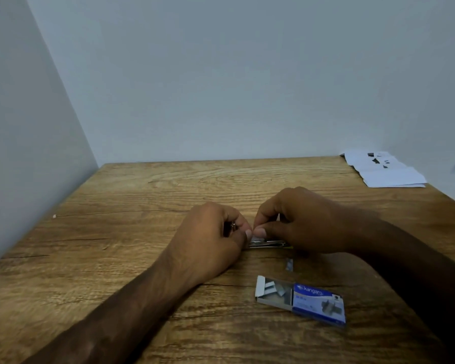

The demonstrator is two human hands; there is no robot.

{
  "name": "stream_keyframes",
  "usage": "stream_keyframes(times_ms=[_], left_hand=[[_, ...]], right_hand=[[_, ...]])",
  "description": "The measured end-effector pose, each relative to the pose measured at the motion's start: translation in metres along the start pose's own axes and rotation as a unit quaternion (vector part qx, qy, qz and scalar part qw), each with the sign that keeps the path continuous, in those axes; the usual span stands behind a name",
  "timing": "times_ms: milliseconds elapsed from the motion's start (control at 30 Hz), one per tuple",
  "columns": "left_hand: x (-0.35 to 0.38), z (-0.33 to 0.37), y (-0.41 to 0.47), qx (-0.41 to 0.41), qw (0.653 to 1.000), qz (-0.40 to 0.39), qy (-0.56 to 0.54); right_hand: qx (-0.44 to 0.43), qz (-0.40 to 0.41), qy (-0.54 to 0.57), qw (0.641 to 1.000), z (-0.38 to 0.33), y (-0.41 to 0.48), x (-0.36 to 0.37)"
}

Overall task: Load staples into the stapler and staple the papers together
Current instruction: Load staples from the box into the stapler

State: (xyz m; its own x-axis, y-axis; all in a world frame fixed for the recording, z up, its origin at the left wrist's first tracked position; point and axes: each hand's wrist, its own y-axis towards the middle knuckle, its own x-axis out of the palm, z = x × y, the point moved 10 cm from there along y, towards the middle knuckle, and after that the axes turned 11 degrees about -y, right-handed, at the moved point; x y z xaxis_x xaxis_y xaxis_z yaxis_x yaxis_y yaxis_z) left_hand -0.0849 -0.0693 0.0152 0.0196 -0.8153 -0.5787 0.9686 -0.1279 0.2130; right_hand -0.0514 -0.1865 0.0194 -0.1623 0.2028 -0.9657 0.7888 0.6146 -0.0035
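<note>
Metal stapler lying flat at centre, mostly hidden, blue staple box nearer, tray slid open showing staples, loose staple strip between, white papers far right.

Two bare hands and forearms are recorded. The left hand and left forearm are seen from the lower left of the frame to the centre. The right hand and right forearm are seen at centre right. Short-trimmed thumbnails are noted at centre.
</note>
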Motion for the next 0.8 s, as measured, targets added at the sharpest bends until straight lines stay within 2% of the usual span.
stream_keyframes(times_ms=[300,500,800], left_hand=[[0.002,0.004,0.0,0.0,0.998,0.007,0.066],[0.005,0.006,-0.001,-0.007,0.996,0.002,0.089],[0.004,0.004,0.001,-0.015,0.995,0.024,0.098]], right_hand=[[0.012,-0.003,-0.121,0.993,-0.009,0.0,0.006],[-0.007,0.035,-0.085,0.996,-0.01,-0.004,-0.005],[-0.025,0.004,-0.062,0.998,-0.009,-0.007,-0.008]])
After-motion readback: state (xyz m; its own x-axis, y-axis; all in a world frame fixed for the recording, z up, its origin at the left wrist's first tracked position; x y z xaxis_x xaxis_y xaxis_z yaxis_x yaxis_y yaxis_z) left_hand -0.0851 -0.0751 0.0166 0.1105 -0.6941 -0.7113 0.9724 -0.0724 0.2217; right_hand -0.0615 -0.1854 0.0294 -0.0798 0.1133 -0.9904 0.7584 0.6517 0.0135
